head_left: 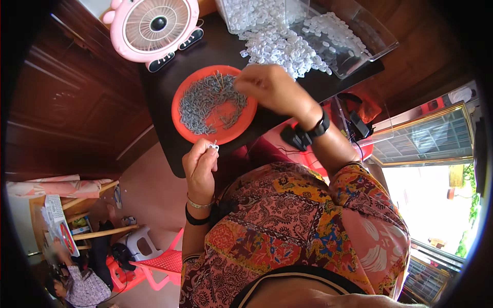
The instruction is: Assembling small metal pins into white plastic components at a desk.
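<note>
Orange plastic plate [185, 123] sits on a dark tabletop [164, 87], heaped with small grey metal pieces [208, 102]; a few pale sticks lie across the heap near its far edge.

Head view, hands. Left hand [199, 167] is raised just in front of the plate's near rim, fingers closed narrow, pinching a small white part [213, 147] between thumb and forefinger. A thin pale pin shows at the top of that part. The wrist carries a thin bangle and a black band. Right hand [272, 88] hovers over the plate's right edge, fingers bunched together at the grey pieces; whether it holds one I cannot tell. Its wrist carries a black watch [319, 126].

Head view, table. Behind the plate, a loose pile of small white parts [282, 49] spreads over the tabletop. Two clear plastic containers stand at the far edge: one [246, 13] packed with the same white parts, the other [359, 36] lower, tilted open toward the pile, partly filled. No label visible on either. A pink desk fan [154, 25] with a round white grille stands at the far left corner.

Head view, surroundings. Dark wooden panelling [67, 97] lies to the left. A red plastic stool [159, 264] stands on the floor, lower left. Another person [82, 287] sits further left, blurred.
</note>
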`<state>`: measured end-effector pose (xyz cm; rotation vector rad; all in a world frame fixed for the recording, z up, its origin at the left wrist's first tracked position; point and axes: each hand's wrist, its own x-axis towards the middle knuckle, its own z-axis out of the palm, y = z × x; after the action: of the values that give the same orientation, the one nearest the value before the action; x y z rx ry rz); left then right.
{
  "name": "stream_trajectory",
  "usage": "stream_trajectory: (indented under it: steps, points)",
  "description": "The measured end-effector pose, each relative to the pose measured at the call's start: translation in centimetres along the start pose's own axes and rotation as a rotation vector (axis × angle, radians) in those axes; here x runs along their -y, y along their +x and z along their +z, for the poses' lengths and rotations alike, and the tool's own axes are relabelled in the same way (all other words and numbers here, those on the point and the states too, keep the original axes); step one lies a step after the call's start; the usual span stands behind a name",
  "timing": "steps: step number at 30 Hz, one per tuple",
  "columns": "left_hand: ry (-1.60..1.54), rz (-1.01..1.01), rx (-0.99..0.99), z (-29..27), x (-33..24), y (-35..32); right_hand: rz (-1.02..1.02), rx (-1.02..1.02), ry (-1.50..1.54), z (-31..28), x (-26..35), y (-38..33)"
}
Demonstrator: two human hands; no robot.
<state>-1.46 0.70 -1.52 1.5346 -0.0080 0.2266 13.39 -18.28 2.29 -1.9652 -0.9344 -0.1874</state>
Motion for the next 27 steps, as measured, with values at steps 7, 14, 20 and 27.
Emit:
stream_trajectory:
  steps: [7,14,20,27]
  points:
    - [-0.026,-0.011,-0.006,-0.4,-0.1,-0.1,0.052,-0.025,-0.611,-7.9,-8.4,5.1]
    - [-0.004,-0.041,-0.01,-0.2,-0.4,0.0,0.079,0.202,-0.849,-7.6,-15.1,11.5]
    - [0.001,-0.017,-0.015,-0.8,-0.1,-0.1,0.13,0.274,-0.909,-5.6,-16.9,12.8]
    - [-0.042,-0.038,-0.014,-0.6,-0.1,0.0,0.165,0.288,-0.89,-5.9,-16.4,12.4]
